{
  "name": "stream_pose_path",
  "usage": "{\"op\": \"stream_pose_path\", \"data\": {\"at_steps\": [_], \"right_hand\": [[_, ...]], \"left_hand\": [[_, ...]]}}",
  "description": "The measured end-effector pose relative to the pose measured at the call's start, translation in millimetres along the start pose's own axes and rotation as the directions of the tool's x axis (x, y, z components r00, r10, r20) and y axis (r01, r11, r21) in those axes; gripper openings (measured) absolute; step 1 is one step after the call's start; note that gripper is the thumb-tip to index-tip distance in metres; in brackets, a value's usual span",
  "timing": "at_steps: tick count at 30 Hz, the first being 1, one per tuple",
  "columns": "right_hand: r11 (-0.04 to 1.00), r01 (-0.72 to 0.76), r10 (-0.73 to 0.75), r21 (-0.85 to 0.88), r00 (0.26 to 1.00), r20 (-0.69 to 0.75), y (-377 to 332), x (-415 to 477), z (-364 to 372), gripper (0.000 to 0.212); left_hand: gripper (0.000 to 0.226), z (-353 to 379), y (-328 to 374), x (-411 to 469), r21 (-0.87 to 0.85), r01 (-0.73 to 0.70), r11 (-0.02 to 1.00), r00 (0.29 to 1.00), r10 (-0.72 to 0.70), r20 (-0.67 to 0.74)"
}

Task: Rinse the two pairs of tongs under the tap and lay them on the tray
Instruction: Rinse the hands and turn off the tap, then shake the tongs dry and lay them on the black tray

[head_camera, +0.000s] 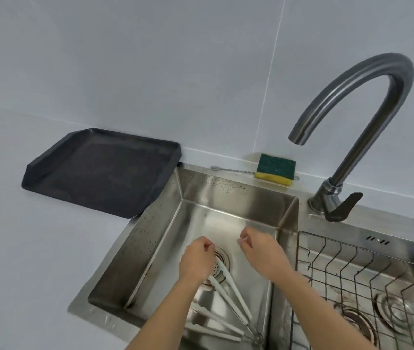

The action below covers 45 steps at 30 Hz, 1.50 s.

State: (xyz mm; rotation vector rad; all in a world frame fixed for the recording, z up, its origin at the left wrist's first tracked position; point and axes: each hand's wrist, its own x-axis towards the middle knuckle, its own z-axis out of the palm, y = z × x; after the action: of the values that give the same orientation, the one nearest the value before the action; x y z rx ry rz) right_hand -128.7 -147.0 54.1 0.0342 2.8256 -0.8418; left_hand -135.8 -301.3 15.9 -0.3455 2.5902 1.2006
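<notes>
Two pairs of white-tipped metal tongs lie on the floor of the left sink basin (pixel 150 251). One pair (pixel 233 296) has its tips near the drain; the other pair (pixel 216 324) lies closer to me, partly under my left forearm. My left hand (pixel 197 258) hovers above the drain with its fingers curled in and holds nothing. My right hand (pixel 259 248) hangs beside it, fingers loosely bent, also holding nothing. The curved steel tap (pixel 357 97) stands at the back right, with no water running. A dark tray (pixel 100 173) sits on the counter to the left of the sink.
A green and yellow sponge (pixel 275 169) and a thin metal spoon (pixel 231 170) rest on the sink's back ledge. A wire rack (pixel 367 281) fills the right basin. The tap's dark lever (pixel 342 208) points toward me. White counter stretches to the left.
</notes>
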Motion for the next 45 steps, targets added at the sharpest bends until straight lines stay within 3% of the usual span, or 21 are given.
{"op": "stream_pose_path", "data": {"at_steps": [5,10,18,24,35,41,44,45], "right_hand": [[0.985,-0.05,0.092,-0.166,0.964,0.251,1.0,3.6,51.9,0.026],[0.926,-0.005,0.18,-0.378,0.885,0.429,9.7,-4.0,82.2,0.031],[0.891,-0.095,0.331,-0.444,0.805,0.493,29.9,-8.5,101.3,0.039],[0.894,-0.137,0.375,-0.426,0.747,0.548,41.8,-9.0,112.7,0.041],[0.927,-0.207,0.35,-0.312,0.773,0.528,39.6,-6.3,122.9,0.03],[0.953,-0.222,0.297,-0.205,0.811,0.504,35.6,2.3,107.7,0.015],[0.963,-0.222,0.269,-0.154,0.819,0.506,32.4,3.7,99.2,0.018],[0.965,-0.224,0.262,-0.136,0.825,0.5,31.8,3.7,95.9,0.019]], "left_hand": [[0.022,-1.2,-36.0,-1.3,0.077,0.113,0.991,0.992,-0.117,0.045],[0.024,7.3,-52.3,-3.6,0.163,0.19,0.968,0.968,-0.212,0.133],[0.022,20.7,-56.6,-10.2,0.304,0.224,0.926,0.879,-0.326,0.346],[0.015,24.4,-60.6,-8.8,0.354,0.267,0.896,0.846,-0.394,0.359],[0.02,28.5,-68.7,-11.1,0.425,0.342,0.838,0.762,-0.512,0.396],[0.03,30.0,-68.1,-6.7,0.292,0.415,0.862,0.816,-0.495,0.299],[0.06,31.9,-64.5,-8.0,-0.003,0.523,0.852,0.808,-0.494,0.32],[0.06,32.4,-60.8,-9.7,-0.111,0.567,0.816,0.79,-0.5,0.355]]}}
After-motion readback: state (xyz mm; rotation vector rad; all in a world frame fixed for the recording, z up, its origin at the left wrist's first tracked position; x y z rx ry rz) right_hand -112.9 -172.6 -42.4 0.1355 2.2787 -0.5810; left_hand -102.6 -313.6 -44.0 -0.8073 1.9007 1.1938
